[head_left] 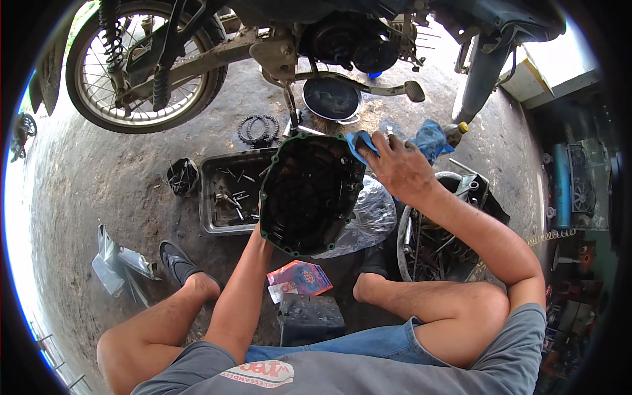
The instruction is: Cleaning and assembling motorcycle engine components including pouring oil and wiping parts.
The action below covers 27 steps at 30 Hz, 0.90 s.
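Observation:
A dark engine side cover [299, 197], its hollow inside facing me, is held up in front of me; a green gasket edge and bolt holes run around its rim. My left hand [261, 241] supports it from behind at the lower left, the fingers hidden by the cover. At the cover's upper right rim, my right hand [399, 166] presses a bunched blue cloth [357, 145] with bent fingers. More blue cloth [431, 140] shows just beyond that hand, beside a bottle with a yellow cap [459, 130].
Ahead stands a motorcycle [270, 56], with a round black pan [332, 99] beneath it. A metal tray [214, 224] of bolts, a chain [258, 129] and a tub of tools [403, 260] surround the cover. Clear plastic [378, 210] lies behind it; a dark box [311, 320] sits between my legs.

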{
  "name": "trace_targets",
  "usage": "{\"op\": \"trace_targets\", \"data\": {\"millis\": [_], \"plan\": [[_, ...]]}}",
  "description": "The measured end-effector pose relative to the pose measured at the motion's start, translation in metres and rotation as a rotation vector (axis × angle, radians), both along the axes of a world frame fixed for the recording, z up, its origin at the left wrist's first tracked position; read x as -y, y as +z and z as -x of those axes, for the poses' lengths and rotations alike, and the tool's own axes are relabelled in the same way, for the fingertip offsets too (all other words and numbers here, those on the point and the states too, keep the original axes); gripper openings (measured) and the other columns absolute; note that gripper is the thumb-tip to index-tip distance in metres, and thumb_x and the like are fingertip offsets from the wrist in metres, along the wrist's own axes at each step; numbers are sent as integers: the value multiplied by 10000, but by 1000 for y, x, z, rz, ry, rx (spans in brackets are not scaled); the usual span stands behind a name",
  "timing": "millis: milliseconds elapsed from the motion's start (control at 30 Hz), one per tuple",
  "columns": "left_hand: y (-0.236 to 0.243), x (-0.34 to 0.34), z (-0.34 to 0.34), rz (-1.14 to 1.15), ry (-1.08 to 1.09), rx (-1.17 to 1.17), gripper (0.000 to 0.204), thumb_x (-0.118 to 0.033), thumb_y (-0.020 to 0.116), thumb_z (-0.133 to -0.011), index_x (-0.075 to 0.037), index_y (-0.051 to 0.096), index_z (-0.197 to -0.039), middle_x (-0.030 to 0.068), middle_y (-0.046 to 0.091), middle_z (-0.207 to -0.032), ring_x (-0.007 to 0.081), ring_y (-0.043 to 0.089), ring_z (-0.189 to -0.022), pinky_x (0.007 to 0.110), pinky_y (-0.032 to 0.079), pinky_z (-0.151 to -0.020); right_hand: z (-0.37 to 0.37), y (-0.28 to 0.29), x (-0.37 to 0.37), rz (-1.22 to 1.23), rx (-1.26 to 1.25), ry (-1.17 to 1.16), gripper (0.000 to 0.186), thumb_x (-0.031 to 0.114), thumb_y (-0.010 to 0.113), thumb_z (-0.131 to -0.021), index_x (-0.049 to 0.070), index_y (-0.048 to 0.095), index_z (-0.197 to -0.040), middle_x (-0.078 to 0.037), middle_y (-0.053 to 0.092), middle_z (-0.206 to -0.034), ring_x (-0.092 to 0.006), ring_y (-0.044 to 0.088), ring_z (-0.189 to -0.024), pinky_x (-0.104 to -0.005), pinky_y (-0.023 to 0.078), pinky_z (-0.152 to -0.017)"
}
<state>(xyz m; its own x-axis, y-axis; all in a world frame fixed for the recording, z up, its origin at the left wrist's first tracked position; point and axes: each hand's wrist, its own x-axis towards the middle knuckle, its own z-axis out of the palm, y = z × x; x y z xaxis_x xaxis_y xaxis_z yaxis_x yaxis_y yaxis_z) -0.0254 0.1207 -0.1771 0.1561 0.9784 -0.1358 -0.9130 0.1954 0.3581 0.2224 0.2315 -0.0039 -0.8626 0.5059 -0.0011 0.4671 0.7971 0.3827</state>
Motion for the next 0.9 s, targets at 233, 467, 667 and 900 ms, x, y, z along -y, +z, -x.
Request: {"op": "trace_targets", "data": {"millis": [233, 467, 667, 900], "plan": [[-10, 7, 9, 25, -5, 6, 584, -427, 496, -1054, -98, 454, -1534, 137, 540, -1496, 298, 556, -1336, 473, 498, -1106, -18, -15, -2, -18, 5, 8, 459, 215, 656, -949, 167, 599, -1402, -105, 525, -1216, -299, 650, -1080, -380, 618, -742], [-18, 8, 20, 41, -11, 15, 594, -437, 495, -1052, -98, 451, -1537, 138, 538, -1499, 301, 552, -1342, 478, 495, -1109, -37, -12, -22, 79, -60, 51, 416, 120, 640, -946, 199, 654, -1354, -91, 529, -1133, -258, 672, -1027, -313, 610, -659], [-18, 4, 18, 23, -42, 1, 603, -446, 493, -1050, -98, 449, -1540, 138, 536, -1502, 304, 548, -1348, 482, 492, -1111, -8, 6, -27, 133, -152, -3, 449, 75, 634, -940, 189, 642, -1375, -104, 536, -1124, -261, 675, -996, -336, 618, -660], [-16, 4, 9, 22, -16, -187, 682, -525, 501, -1014, -88, 454, -1536, 150, 545, -1493, 312, 564, -1335, 495, 481, -1123, 23, 7, -18, 110, -88, 74, 411, 153, 622, -957, 210, 657, -1363, -109, 566, -1200, -276, 663, -1051, -331, 619, -692]]}}
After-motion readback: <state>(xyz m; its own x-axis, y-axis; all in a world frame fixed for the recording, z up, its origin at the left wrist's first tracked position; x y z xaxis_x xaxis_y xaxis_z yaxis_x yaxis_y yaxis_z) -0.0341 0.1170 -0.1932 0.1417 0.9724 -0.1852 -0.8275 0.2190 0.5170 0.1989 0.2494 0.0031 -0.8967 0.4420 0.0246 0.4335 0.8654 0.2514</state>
